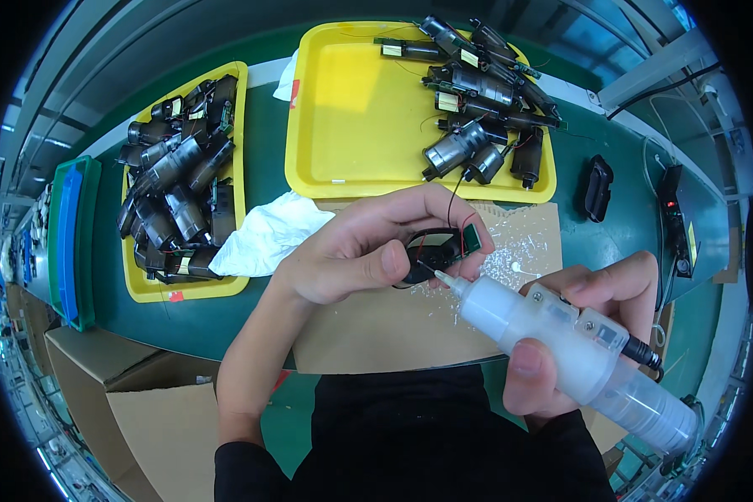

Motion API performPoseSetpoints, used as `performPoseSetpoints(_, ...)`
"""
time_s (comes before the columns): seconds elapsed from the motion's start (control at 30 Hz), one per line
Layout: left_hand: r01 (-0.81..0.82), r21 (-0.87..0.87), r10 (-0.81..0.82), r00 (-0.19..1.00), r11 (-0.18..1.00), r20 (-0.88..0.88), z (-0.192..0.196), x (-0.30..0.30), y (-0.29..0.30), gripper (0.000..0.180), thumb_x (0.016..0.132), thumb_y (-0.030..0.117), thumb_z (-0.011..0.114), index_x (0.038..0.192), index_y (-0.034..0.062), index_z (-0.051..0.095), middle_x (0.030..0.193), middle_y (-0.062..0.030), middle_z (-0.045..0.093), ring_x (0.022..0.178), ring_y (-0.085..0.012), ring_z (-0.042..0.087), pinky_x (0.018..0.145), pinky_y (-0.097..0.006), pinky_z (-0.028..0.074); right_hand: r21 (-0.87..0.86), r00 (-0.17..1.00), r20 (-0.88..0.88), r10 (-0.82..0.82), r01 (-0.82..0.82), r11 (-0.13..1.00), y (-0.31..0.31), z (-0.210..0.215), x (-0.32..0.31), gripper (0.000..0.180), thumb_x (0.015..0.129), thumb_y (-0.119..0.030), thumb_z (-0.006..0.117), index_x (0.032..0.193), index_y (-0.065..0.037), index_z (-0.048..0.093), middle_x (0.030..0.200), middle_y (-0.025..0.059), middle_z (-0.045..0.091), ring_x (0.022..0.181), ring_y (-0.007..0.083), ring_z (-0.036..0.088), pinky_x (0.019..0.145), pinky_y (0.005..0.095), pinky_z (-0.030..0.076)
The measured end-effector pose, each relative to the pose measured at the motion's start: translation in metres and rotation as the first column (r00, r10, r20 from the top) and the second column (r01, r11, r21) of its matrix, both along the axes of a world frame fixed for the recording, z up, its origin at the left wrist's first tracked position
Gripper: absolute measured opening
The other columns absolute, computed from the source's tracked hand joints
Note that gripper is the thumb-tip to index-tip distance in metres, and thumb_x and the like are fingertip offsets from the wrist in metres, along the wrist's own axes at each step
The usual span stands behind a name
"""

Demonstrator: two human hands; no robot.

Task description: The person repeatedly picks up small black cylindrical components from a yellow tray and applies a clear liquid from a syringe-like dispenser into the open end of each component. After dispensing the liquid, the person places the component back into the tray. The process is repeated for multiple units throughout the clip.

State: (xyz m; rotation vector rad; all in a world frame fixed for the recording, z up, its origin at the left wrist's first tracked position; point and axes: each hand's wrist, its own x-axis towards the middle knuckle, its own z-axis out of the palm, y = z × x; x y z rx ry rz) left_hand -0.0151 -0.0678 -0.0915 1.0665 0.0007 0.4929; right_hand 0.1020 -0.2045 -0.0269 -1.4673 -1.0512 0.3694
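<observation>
In my left hand I hold a small black motor part with thin red and black wires and a little green circuit board at its end; my fingers curl closed around it and my thumb presses its near side, keeping it just above a sheet of brown cardboard speckled with white drips. My right hand is wrapped tight around a translucent white glue dispenser, thumb along its barrel, and its pointed nozzle touches the part right beside the board. A black cable leaves the dispenser's back end. Just beyond my left hand lies a crumpled white cloth on the green table. Past it, a large yellow tray carries a cluster of similar dark motors with wires in its far right corner, and to my left a narrower yellow tray is heaped with more of them. A small black piece lies on the table to the right, near a dark device with a red light. A cardboard box stands at my lower left.
</observation>
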Motion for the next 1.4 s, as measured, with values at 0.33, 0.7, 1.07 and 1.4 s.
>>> performPoseSetpoints(0.33,0.034,0.02,-0.035,0.999,0.999,0.039,-0.003,0.001,0.002,0.07,0.076,0.061,0.058,0.102,-0.0024,0.049,0.087,-0.0125,0.055,0.08,-0.0191,0.054,0.074,-0.032,0.043,0.003,0.999,-0.033,0.0,0.001,1.0,0.001,-0.002,-0.003,0.058,0.065,-0.036,0.076,0.086,-0.001,0.036,0.065,0.0037,0.048,0.053,0.0068,0.044,0.053,0.0179,0.037)
performPoseSetpoints(0.7,0.063,-0.002,-0.063,0.996,0.998,0.062,-0.003,0.001,0.001,0.063,0.078,0.053,0.061,0.101,-0.0044,0.051,0.09,-0.0148,0.057,0.079,-0.0197,0.055,0.072,-0.032,0.043,-0.014,0.997,-0.069,-0.013,0.012,1.0,-0.002,0.002,-0.004,0.057,0.063,-0.033,0.077,0.085,0.001,0.037,0.065,0.0041,0.047,0.051,0.007,0.045,0.051,0.0176,0.039)
performPoseSetpoints(1.07,0.073,-0.017,-0.073,0.997,0.997,0.035,-0.004,-0.002,0.002,0.061,0.077,0.05,0.064,0.102,-0.0046,0.052,0.091,-0.0153,0.058,0.08,-0.0209,0.056,0.072,-0.032,0.043,0.083,0.996,0.061,0.058,-0.063,0.995,0.0,-0.006,0.005,0.052,0.064,-0.028,0.075,0.082,0.004,0.039,0.072,0.0054,0.042,0.048,0.0073,0.043,0.047,0.0172,0.038)
performPoseSetpoints(1.4,0.089,-0.018,-0.087,0.994,0.996,0.068,-0.006,-0.001,0.001,0.059,0.077,0.048,0.064,0.1,-0.0051,0.052,0.09,-0.0164,0.057,0.079,-0.0214,0.056,0.072,-0.033,0.044,0.022,0.978,0.135,0.157,-0.162,0.987,-0.004,0.001,0.01,0.053,0.065,-0.024,0.073,0.085,0.004,0.034,0.065,0.0046,0.045,0.048,0.0052,0.041,0.048,0.0152,0.034)
